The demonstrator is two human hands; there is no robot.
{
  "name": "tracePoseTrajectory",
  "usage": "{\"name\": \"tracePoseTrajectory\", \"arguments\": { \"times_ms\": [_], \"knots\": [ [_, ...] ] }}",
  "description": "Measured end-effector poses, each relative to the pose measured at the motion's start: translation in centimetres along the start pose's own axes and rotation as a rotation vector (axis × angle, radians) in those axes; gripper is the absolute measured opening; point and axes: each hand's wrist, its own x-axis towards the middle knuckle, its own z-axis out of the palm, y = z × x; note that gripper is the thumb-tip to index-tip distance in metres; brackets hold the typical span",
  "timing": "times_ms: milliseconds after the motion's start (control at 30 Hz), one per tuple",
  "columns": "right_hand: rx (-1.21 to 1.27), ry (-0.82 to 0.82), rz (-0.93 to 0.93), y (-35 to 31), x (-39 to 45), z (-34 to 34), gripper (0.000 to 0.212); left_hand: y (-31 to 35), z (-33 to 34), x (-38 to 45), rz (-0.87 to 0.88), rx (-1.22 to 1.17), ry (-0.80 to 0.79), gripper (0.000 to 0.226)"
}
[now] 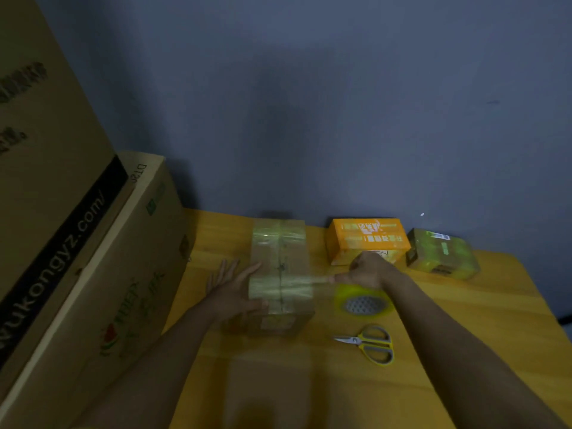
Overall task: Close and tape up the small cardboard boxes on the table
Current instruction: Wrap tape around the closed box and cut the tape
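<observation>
Stretching a band of clear tape across the brown box (280, 274) in the middle of the yellow table (464, 351), I am steadying it with my left hand (238, 289) — fingers straight and flat against its left side, thumb lying on the near band of tape. My right hand (368, 269) is curled around the strand just off the box's right edge, pinching it above the yellow tape roll (362, 300), which is sitting on the table under my wrist. The strand is looking thin and twisted, so I am judging it could fold onto itself or go on crooked if I am pulling at an angle. With only a flat palm bracing, a hard tug could also be sliding the box toward the roll. The scissors (370, 343) are lying near, blades shut, pointing left; the orange box (366, 239) and the tape-wrapped box (441, 253) are waiting by the wall — close enough for my elbow to be knocking them.
</observation>
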Motion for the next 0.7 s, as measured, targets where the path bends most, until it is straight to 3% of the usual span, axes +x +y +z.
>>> {"name": "tracePoseTrajectory", "arguments": {
  "times_ms": [400,500,600,700],
  "knots": [
    [-0.001,0.055,-0.068,2.2,3.0,6.1,0.058,0.9,-0.8,-0.6,-0.028,-0.018,-0.024,0.097],
    [0.013,0.045,-0.101,1.9,3.4,7.5,0.07,1.8,-1.1,-0.7,-0.054,-0.06,-0.027,0.1],
    [0.03,0.057,-0.133,1.4,3.6,8.4,0.067,4.1,-0.6,-0.6,-0.164,-0.023,0.068,0.1],
    [0.033,0.057,-0.119,1.3,3.5,8.9,0.068,8.8,0.4,0.9,-0.363,0.119,0.144,0.117]
  ]
}}
